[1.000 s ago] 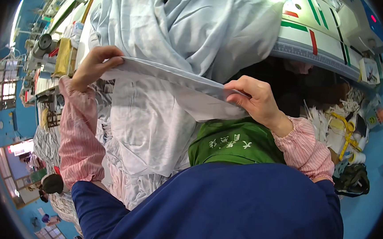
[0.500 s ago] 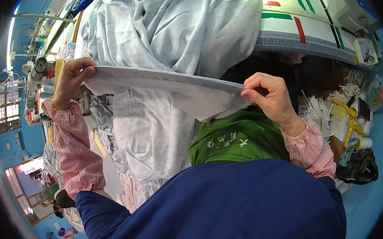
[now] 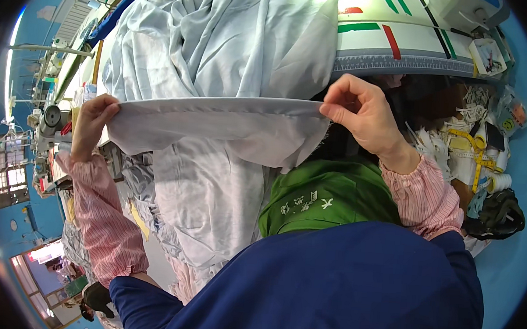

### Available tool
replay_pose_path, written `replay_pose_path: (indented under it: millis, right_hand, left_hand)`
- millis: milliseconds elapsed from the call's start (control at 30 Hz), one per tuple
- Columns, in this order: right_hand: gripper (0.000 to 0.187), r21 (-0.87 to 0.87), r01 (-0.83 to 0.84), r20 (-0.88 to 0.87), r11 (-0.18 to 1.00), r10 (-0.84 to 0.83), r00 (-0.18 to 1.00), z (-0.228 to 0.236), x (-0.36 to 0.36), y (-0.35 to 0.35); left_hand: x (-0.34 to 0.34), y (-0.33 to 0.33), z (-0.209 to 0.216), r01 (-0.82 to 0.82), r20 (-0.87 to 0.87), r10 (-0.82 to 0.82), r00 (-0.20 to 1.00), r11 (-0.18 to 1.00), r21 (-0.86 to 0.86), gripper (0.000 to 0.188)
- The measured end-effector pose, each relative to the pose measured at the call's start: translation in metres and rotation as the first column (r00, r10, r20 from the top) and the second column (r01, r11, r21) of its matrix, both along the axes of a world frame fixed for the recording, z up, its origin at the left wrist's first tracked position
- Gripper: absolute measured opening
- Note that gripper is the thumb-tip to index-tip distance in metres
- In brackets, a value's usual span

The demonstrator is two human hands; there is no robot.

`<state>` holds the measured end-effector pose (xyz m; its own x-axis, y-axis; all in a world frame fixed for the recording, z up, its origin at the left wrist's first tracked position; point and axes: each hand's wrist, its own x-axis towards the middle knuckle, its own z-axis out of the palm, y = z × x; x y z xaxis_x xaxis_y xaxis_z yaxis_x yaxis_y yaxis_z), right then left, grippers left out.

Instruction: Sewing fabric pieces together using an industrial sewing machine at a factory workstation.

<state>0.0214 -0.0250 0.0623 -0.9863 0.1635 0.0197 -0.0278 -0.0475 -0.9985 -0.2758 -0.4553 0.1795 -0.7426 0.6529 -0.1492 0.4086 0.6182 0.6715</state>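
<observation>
A pale grey-blue cloth (image 3: 217, 121) is stretched between my two hands, its folded, seamed edge running nearly level across. My left hand (image 3: 92, 122) pinches one end of that edge between thumb and fingers. At the other end, my right hand (image 3: 365, 113) holds the corner in a pinch, the other fingers curled. Below the edge the cloth hangs in a flap with a frayed side near my right hand. Beyond it, more light blue fabric (image 3: 217, 33) lies in loose folds on the table, and a further length hangs down toward my lap.
A white table top (image 3: 363, 43) with a ruler strip and coloured tapes lies at the far right. Under its edge sit thread spools (image 3: 499, 181), a yellow tape measure (image 3: 479, 158) and a black bundle (image 3: 495, 220). A green apron (image 3: 329, 190) covers my lap. Sewing machines line the left.
The stretched edge has tilted, its left end lower and its right end higher. Both hands have shifted slightly left in view, still pinching the cloth.
</observation>
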Motion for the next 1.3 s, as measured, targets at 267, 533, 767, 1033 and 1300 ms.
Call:
replay_pose_path:
  millis: [267,533,767,1033,1300]
  right_hand:
    - [0.014,0.077,-0.088,-0.038,0.993,0.091,0.995,0.047,-0.105,-0.002]
    - [0.010,0.104,-0.135,-0.067,0.985,0.143,0.988,0.063,-0.118,0.005]
    - [0.017,0.203,-0.173,-0.222,0.964,0.217,0.951,0.083,-0.112,-0.005]
    - [0.042,0.212,0.203,-0.243,0.956,-0.150,0.958,0.079,-0.031,0.051]
    - [0.027,-0.043,0.256,-0.062,0.966,-0.258,0.964,-0.013,0.094,0.080]
  left_hand:
    - [-0.011,0.170,-0.031,0.187,-0.688,-0.239,0.685,0.971,-0.151,0.028]
    - [0.072,0.260,-0.028,0.480,0.150,-0.499,0.854,0.865,0.146,0.025]
    - [0.082,0.241,-0.009,0.396,0.078,-0.412,0.908,0.904,0.163,0.018]
    - [0.100,0.156,0.057,0.177,-0.129,-0.136,0.982,0.898,0.403,0.015]
    - [0.130,-0.131,0.280,-0.028,-0.292,0.382,0.877,0.647,0.762,0.036]
